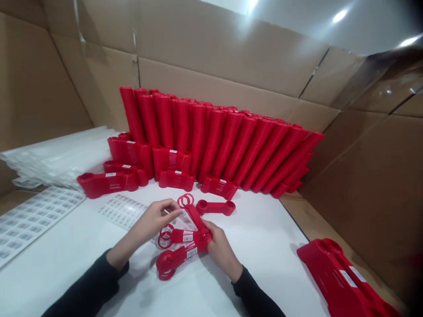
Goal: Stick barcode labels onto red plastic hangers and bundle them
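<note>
On your worktop (264, 242), tall stacks (228, 145) stand before the rear cardboard wall (211, 53), with shorter bundles (107, 185) in front. Fanned parts (180, 256) are centred before you. Label sheets (36, 222) and plastic packaging (59, 160) lie left; further bundles (330, 277) lie right.

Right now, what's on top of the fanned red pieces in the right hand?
Two white labels show on the fanned red pieces. The right hand covers part of their gathered ends; anything there cannot be seen.

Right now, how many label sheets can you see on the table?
2 that I can make out: the first sheet at the left edge of the table, the second sheet beside the left hand. More may be hidden underneath.
</note>
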Motion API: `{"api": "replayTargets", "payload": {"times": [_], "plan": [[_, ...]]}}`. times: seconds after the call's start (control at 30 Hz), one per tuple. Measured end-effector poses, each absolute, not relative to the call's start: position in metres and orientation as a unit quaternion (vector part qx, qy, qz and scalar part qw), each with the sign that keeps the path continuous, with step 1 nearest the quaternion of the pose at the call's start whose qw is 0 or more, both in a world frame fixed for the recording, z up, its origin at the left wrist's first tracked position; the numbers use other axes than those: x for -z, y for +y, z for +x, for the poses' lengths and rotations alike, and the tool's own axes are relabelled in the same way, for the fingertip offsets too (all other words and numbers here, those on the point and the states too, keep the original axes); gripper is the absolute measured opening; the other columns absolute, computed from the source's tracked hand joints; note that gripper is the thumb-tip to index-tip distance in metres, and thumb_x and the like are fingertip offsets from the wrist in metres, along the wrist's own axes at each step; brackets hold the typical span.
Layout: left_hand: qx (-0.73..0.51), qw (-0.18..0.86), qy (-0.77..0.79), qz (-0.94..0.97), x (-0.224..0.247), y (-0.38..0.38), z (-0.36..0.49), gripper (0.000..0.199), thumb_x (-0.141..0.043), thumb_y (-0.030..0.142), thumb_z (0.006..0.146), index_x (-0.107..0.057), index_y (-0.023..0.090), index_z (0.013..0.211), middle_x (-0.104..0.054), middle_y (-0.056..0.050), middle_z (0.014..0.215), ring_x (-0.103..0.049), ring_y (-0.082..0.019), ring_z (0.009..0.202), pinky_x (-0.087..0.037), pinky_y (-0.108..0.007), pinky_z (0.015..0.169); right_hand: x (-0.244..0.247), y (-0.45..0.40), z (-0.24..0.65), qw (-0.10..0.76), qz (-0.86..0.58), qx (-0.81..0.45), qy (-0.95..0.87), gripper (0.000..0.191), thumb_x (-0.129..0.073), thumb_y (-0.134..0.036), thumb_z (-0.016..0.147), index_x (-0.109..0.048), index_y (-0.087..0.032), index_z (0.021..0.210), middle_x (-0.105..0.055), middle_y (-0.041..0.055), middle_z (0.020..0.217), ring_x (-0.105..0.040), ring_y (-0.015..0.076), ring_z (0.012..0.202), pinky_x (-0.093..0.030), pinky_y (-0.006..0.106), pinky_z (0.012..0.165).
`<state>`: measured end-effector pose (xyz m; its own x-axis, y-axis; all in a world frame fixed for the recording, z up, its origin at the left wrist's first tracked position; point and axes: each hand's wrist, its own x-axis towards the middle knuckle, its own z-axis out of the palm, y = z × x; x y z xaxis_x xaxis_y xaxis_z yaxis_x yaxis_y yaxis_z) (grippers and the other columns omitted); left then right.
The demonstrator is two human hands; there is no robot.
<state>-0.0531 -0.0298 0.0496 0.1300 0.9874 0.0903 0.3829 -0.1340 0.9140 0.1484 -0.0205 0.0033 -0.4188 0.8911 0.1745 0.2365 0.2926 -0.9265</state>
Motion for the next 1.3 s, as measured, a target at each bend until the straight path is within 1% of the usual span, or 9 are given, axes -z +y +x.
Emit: {"api": "replayTargets", "payload": {"times": [0.1,0.2,0.33,0.5,0.77,1.03,1.3], "plan": [[-0.388,0.379,0.539,0.645,-0.050,-0.033,-0.041,0.023,-0.050,0.038,0.081,-0.058,0.017,0.076,-0.062,-0.001,0.075,-0.057,-0.015,0.071,-0.044,-0.024,0.066,-0.011,-0.022,0.139,0.343,-0.394,-0.432,-0.736,0.059,-0.036,0.002,0.065,-0.060,-0.021,0.114,-0.064,0.0046,0.102,-0.058,0.0184,0.093,-0.044,0.029,0.083],[-0.387,0.358,0.555,0.643,-0.041,-0.031,-0.039,0.021,-0.049,0.037,0.082,-0.059,0.019,0.077,-0.065,0.000,0.078,-0.058,-0.015,0.074,-0.044,-0.025,0.069,-0.016,-0.023,0.134,0.308,-0.419,-0.412,-0.748,0.057,-0.036,0.002,0.066,-0.060,-0.021,0.113,-0.063,0.0044,0.093,-0.057,0.0173,0.084,-0.044,0.027,0.075],[-0.380,0.341,0.575,0.639,-0.028,-0.028,-0.042,0.021,-0.050,0.037,0.082,-0.060,0.020,0.077,-0.065,0.000,0.077,-0.058,-0.015,0.073,-0.043,-0.024,0.069,-0.021,-0.023,0.133,0.251,-0.447,-0.393,-0.763,0.048,-0.039,-0.001,0.071,-0.060,-0.020,0.110,-0.061,0.0050,0.090,-0.056,0.0171,0.082,-0.042,0.025,0.072],[-0.344,0.329,0.598,0.645,-0.028,-0.029,-0.043,0.019,-0.051,0.037,0.082,-0.060,0.021,0.077,-0.065,0.002,0.076,-0.057,-0.014,0.070,-0.042,-0.024,0.067,-0.024,-0.021,0.137,0.191,-0.464,-0.398,-0.768,0.041,-0.042,-0.003,0.073,-0.060,-0.020,0.105,-0.060,0.0049,0.090,-0.055,0.0172,0.080,-0.039,0.024,0.069],[-0.305,0.354,0.599,0.650,-0.028,-0.031,-0.034,0.020,-0.049,0.036,0.083,-0.060,0.022,0.075,-0.065,0.003,0.074,-0.056,-0.013,0.068,-0.042,-0.024,0.066,-0.018,-0.020,0.141,0.171,-0.456,-0.408,-0.773,0.048,-0.041,0.000,0.073,-0.056,-0.021,0.114,-0.058,0.0049,0.090,-0.055,0.0168,0.080,-0.037,0.024,0.068],[-0.293,0.372,0.601,0.644,-0.020,-0.030,-0.033,0.019,-0.049,0.035,0.084,-0.060,0.021,0.077,-0.065,0.002,0.073,-0.058,-0.015,0.070,-0.043,-0.026,0.067,-0.012,-0.020,0.142,0.157,-0.455,-0.409,-0.776,0.049,-0.042,0.002,0.072,-0.055,-0.021,0.114,-0.058,0.0046,0.090,-0.054,0.0165,0.078,-0.037,0.025,0.068],[-0.282,0.358,0.593,0.664,-0.019,-0.030,-0.035,0.020,-0.046,0.035,0.086,-0.058,0.022,0.077,-0.063,0.003,0.072,-0.057,-0.014,0.069,-0.042,-0.026,0.066,-0.012,-0.021,0.141,0.159,-0.450,-0.410,-0.777,0.049,-0.041,0.003,0.073,-0.054,-0.022,0.114,-0.057,0.0038,0.088,-0.053,0.0158,0.077,-0.037,0.025,0.067]]}}
